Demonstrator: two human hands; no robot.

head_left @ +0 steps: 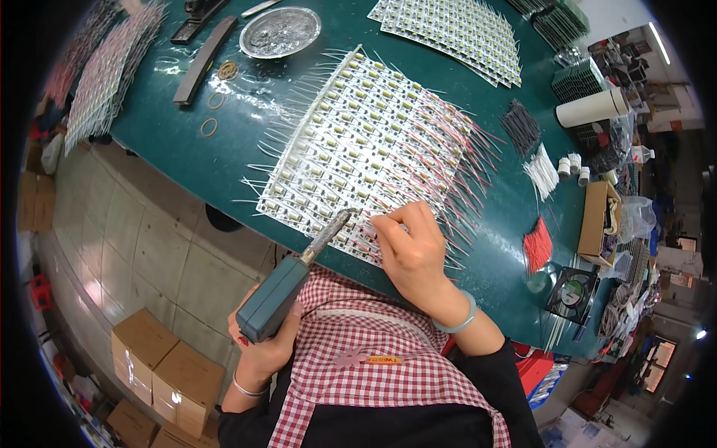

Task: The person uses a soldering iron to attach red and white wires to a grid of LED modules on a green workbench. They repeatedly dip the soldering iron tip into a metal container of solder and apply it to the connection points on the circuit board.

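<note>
My left hand (272, 336) is wrapped round the dark green body of a soldering iron (273, 297). The iron's grey tip reaches up and right, to the lower part of a panel of white circuit boards (336, 142). Rows of small yellowish parts cover this panel; white wires stick out on its left side and red wires (448, 149) on its right. My right hand (414, 250) is closed in a pinch just right of the tip, low over the panel. Whatever lies between its fingertips is too small to make out.
Beyond the panel are a foil dish (280, 33), a dark bar (205, 60) and rubber bands (209, 127). More board panels (455, 37) lie at the back. Bundles of black (520, 127), white (541, 172) and red pieces (537, 246) and a fan (573, 293) line the right.
</note>
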